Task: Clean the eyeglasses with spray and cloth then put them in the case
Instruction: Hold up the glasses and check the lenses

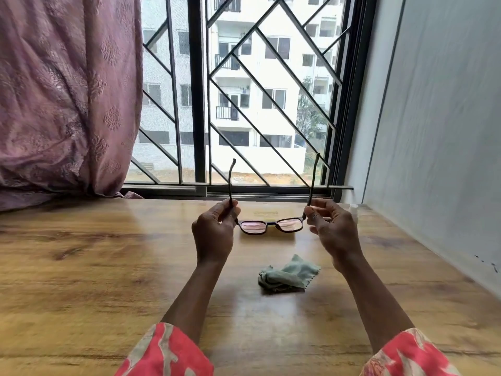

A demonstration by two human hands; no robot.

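Eyeglasses (272, 225) held between left hand (214, 232), right hand (332, 232)

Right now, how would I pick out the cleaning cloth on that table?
Start at the wooden table below the barred window. Between the person's forearms, nearer than the eyeglasses held up by both hands, lies the cloth. It is the only soft, crumpled, pale green thing there.

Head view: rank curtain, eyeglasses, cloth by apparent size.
1. curtain, by far the largest.
2. eyeglasses, counting the raised temple arms.
3. cloth, bunched; close to the eyeglasses front alone, so that gap is unsure.
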